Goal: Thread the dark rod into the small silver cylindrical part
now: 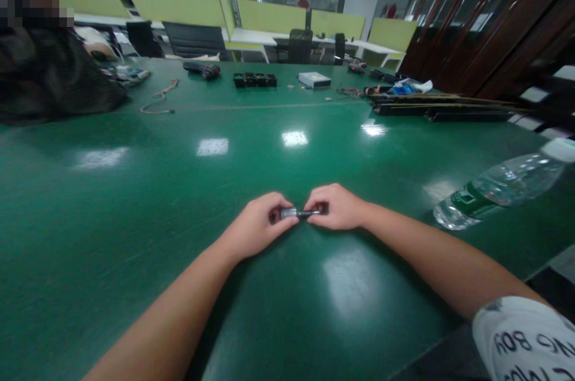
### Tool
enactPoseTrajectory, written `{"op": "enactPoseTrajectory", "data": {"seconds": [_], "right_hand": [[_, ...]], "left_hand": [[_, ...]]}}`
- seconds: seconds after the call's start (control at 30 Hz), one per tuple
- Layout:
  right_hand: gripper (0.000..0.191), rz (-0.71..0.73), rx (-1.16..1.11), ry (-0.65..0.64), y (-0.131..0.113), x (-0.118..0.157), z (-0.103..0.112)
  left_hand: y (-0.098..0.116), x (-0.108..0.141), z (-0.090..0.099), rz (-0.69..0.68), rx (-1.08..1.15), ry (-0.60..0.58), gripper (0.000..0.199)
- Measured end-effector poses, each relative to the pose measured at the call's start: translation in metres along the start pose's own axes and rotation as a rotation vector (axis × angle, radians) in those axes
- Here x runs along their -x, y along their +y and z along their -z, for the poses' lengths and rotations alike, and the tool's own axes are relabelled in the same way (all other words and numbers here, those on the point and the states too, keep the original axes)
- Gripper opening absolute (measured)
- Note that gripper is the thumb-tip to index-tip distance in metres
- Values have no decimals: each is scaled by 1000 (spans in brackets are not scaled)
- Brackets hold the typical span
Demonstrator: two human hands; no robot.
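Note:
Both hands meet at the middle of the green table, close to its surface. Between them lies a slim pen-like object, level, with a thicker silver-grey barrel on the left and a thin dark part on the right. My left hand is closed round the grey barrel, thumb along the near side. The fingers of my right hand pinch the thin dark end. Fingers partly cover both ends, and its exact kind is too small to make out.
A clear water bottle with a green label lies at the right. Along the far side are a cord, a black power tool, black boxes, a white box and dark strips. A person sits far left.

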State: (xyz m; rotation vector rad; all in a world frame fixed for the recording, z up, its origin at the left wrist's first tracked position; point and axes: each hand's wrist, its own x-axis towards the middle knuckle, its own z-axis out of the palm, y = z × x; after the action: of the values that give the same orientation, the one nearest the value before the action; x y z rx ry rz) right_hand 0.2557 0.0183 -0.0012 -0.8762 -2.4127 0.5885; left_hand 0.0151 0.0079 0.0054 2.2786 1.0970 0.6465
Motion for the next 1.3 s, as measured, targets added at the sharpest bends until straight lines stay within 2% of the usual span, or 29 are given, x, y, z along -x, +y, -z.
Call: {"op": "enactPoseTrajectory", "data": {"seconds": [0.53, 0.77, 0.9, 1.07, 1.3], "right_hand": [[9, 2, -19, 4, 5, 0, -1], [11, -94, -31, -106, 18, 10, 24], [14, -207, -72, -88, 31, 14, 34], [15, -158, -100, -108, 26, 11, 29], [17, -72, -100, -57, 8, 5, 15]], "left_hand": [[0, 0, 0, 8, -4, 14, 24], [2, 1, 1, 32, 7, 14, 23], [2, 1, 1, 36, 3, 10, 24], [2, 1, 0, 38, 9, 12, 23], [3, 1, -1, 44, 15, 14, 24]]}}
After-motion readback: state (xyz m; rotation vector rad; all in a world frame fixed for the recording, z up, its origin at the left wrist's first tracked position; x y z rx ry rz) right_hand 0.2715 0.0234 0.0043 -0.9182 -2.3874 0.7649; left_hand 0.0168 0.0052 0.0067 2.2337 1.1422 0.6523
